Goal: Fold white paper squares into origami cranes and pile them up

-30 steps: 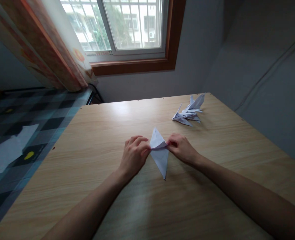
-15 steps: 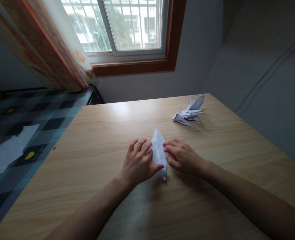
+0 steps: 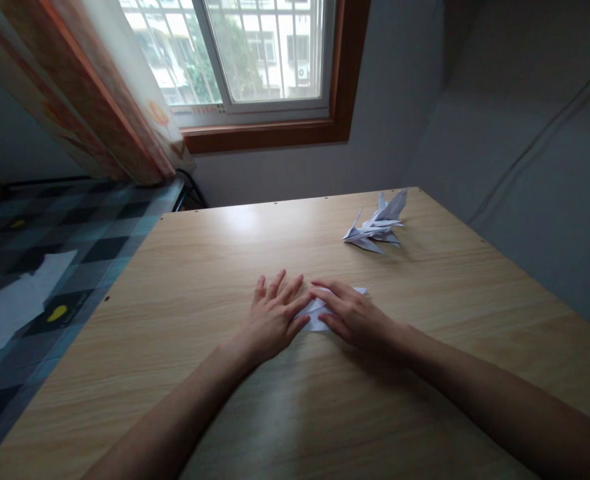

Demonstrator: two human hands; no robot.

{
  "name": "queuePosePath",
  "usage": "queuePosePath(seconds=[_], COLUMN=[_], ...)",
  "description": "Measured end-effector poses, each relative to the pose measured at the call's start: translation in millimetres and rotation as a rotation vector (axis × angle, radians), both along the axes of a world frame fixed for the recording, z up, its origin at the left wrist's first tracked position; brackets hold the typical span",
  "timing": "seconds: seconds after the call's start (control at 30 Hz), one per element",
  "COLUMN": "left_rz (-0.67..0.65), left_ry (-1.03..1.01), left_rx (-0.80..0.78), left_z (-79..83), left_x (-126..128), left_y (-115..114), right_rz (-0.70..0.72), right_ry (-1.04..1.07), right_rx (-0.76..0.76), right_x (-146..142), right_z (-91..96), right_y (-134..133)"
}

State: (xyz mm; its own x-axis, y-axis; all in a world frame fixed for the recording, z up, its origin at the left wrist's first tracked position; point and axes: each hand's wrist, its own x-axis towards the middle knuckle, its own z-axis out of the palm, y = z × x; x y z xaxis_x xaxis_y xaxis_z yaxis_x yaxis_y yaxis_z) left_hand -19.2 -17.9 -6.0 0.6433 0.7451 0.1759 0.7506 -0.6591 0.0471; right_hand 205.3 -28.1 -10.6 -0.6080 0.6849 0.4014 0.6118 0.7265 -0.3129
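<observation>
A folded piece of white paper (image 3: 317,323) lies on the wooden table in front of me, turned sideways, its far right tip poking out past my fingers. My left hand (image 3: 275,319) rests on its left end, fingers spread, with the thumb and index finger against the paper. Over the paper's middle and right side lies my right hand (image 3: 355,315), fingers stretched out toward the left hand's fingertips. Much of the paper is hidden beneath the two hands.
Several folded white paper pieces (image 3: 375,230) sit clustered at the table's (image 3: 215,247) far right. Loose white sheets (image 3: 17,307) lie on a checked cloth (image 3: 109,248) to the left. A window (image 3: 269,53) and curtain (image 3: 85,87) are beyond.
The paper has turned from pointing away from me to lying sideways. My left fingers have spread, and my right hand has slid left over the paper.
</observation>
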Motion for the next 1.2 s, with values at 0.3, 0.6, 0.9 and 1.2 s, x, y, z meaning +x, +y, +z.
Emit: queuePosePath(seconds=[0.3, 0.6, 0.9, 1.2], left_rz=[0.049, 0.092, 0.136, -0.319], left_ry=[0.046, 0.050, -0.020, -0.124], left_rx=[-0.034, -0.024, 0.098, 0.146], left_z=[-6.1, -5.5, 0.4, 14.0], left_x=[-3, -10, -16, 2], left_y=[2, 3, 6, -6], right_rz=[-0.051, -0.077, -0.098, -0.044], right_ry=[-0.315, -0.358, -0.304, -0.246], right_rx=[-0.150, -0.177, -0.057, 0.133], right_x=[-3, 24, 23, 16], right_z=[-3.5, -7.0, 0.2, 2.8], right_y=[-1, -2, -5, -4])
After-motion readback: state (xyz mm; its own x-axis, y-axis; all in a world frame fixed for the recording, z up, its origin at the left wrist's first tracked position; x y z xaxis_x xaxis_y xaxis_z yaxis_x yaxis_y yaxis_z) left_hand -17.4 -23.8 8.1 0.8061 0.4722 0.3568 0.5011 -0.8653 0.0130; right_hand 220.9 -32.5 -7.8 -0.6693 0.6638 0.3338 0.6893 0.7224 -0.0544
